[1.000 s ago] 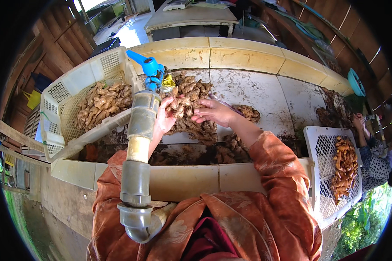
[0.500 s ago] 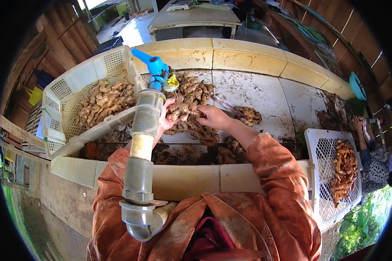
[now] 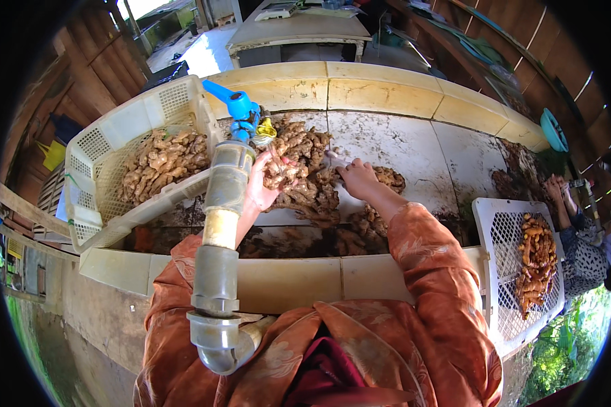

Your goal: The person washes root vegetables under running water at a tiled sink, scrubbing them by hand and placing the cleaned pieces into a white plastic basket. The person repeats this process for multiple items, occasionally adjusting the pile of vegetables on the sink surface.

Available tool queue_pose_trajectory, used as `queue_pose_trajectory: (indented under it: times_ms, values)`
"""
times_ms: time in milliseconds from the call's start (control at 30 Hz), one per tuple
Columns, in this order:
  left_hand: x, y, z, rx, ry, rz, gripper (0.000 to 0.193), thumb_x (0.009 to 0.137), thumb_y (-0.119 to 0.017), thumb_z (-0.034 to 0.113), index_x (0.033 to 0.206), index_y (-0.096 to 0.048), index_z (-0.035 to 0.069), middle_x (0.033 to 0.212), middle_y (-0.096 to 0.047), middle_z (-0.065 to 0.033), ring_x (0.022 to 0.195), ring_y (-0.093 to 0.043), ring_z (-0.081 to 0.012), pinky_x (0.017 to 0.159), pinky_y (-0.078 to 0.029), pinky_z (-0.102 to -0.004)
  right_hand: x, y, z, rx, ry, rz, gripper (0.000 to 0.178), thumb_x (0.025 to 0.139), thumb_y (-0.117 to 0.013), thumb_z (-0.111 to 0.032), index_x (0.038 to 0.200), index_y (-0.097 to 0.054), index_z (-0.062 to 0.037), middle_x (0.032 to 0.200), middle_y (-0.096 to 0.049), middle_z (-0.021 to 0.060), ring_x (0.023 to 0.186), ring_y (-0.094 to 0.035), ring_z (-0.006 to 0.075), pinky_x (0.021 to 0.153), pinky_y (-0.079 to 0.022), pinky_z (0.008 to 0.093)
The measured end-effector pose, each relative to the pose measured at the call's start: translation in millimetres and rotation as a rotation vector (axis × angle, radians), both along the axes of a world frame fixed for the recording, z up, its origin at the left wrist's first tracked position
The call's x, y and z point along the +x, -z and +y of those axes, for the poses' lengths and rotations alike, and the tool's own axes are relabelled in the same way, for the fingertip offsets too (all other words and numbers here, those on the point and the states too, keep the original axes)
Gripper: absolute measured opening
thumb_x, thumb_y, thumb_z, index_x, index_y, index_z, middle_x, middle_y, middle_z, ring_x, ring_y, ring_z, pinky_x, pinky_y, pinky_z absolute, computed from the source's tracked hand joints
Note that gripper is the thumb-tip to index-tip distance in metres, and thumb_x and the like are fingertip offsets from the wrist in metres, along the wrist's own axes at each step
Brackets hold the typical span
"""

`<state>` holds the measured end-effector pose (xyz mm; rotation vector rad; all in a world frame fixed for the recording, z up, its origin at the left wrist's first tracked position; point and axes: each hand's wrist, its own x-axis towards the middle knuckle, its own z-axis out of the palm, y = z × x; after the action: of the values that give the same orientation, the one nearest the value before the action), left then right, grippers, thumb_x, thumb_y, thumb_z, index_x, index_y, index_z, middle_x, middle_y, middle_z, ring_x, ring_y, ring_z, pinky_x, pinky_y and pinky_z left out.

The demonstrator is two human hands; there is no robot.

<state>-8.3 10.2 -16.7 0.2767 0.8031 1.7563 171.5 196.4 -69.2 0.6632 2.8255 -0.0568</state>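
Under the blue-handled tap (image 3: pixel 240 108), my left hand (image 3: pixel 259 190) is closed around a knobbly piece of ginger (image 3: pixel 282 173), partly behind the grey pipe. My right hand (image 3: pixel 358 178) is just right of the pile, palm down with fingers curled. A small pale end of something (image 3: pixel 335 157) shows by its fingertips; the rest is covered by the hand. Heaped ginger (image 3: pixel 312 197) with soil on it lies between and around both hands on the white-tiled basin floor (image 3: pixel 387 139). More ginger (image 3: pixel 390 178) sits behind my right wrist.
A white plastic crate (image 3: pixel 85 149) with ginger stands on the left. The upright grey pipe (image 3: pixel 217 271) rises before me. On the right, a white mesh tray (image 3: pixel 495 271) bears reddish-brown ginger. Another person's hands (image 3: pixel 560 190) are beyond it. A tiled ledge (image 3: pixel 380 91) borders the basin.
My right hand has left the ginger it was touching and moved right, over the thin purplish strip seen earlier. My left hand now holds its ginger piece alone, turned palm up.
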Motion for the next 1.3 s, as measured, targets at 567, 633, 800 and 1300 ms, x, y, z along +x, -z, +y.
queue_pose_trajectory:
  times_ms: [567, 633, 800, 1300]
  values:
    - [19, -2, 9, -0.019, -0.322, -0.058, 0.021, 0.085, -0.049, 0.027, 0.096, -0.056, 0.011, 0.094, -0.058, -0.0074, 0.095, -0.052, -0.0221, 0.087, -0.042, -0.0404, -49, -71, -115, -0.065, -0.125, 0.739, 0.051, 0.081, -0.057, -0.020, 0.129, -0.041, -0.0122, 0.108, -0.045, 0.0181, 0.096, -0.049, 0.0360, 0.080, -0.045, 0.0439]
    - [15, -1, 8, 0.014, -0.223, -0.061, 0.026, 0.086, -0.046, 0.027, 0.104, -0.055, 0.010, 0.098, -0.059, -0.0077, 0.094, -0.054, -0.0219, 0.089, -0.042, -0.0391, -47, -72, -111, 0.025, -0.301, 0.775, 0.051, 0.081, -0.057, -0.021, 0.130, -0.041, -0.0142, 0.109, -0.046, 0.0185, 0.095, -0.049, 0.0357, 0.080, -0.045, 0.0440]
    - [22, 13, 8, 0.068, -0.215, -0.028, 0.031, 0.087, -0.042, 0.022, 0.110, -0.053, 0.006, 0.108, -0.060, -0.0070, 0.096, -0.056, -0.0201, 0.091, -0.042, -0.0396, -47, -60, -95, -0.192, 0.160, 0.866, 0.051, 0.084, -0.055, -0.020, 0.131, -0.038, -0.0093, 0.109, -0.044, 0.0238, 0.097, -0.048, 0.0396, 0.083, -0.043, 0.0467]
    - [23, 9, 8, 0.030, -0.235, -0.086, 0.025, 0.090, -0.042, 0.028, 0.103, -0.054, 0.011, 0.103, -0.060, -0.0053, 0.093, -0.056, -0.0207, 0.084, -0.045, -0.0415, -38, -69, -109, -0.013, 0.004, 1.035, 0.048, 0.082, -0.056, -0.019, 0.128, -0.043, -0.0115, 0.109, -0.047, 0.0182, 0.098, -0.048, 0.0378, 0.078, -0.046, 0.0459]
